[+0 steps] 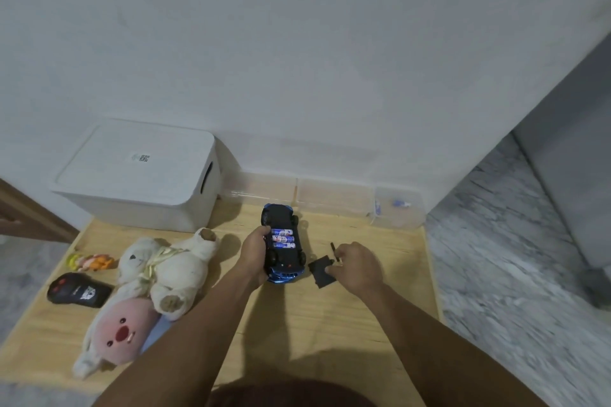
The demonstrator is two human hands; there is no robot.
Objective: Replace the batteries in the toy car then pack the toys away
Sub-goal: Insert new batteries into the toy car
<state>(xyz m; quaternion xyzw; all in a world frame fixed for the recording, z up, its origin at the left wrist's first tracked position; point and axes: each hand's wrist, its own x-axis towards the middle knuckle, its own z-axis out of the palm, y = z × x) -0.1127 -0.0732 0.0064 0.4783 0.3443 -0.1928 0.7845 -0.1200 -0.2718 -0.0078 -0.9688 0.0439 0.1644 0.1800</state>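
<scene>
A blue toy car [284,261] lies upside down on the wooden table [330,314]. Its battery bay is uncovered and shows three blue and white batteries [283,238]. My left hand [254,249] grips the car's left side. Just right of the car, my right hand [355,266] pinches the black battery cover [320,270] at its edge and also holds a thin dark tool [334,251], whose tip sticks up past the fingers.
A closed white storage box [139,175] stands at the back left. Clear plastic bins [330,196] line the wall, the right one holding small items. A white plush bear [168,269], pink plush [120,332], black remote [77,290] and small figure [91,262] lie at left.
</scene>
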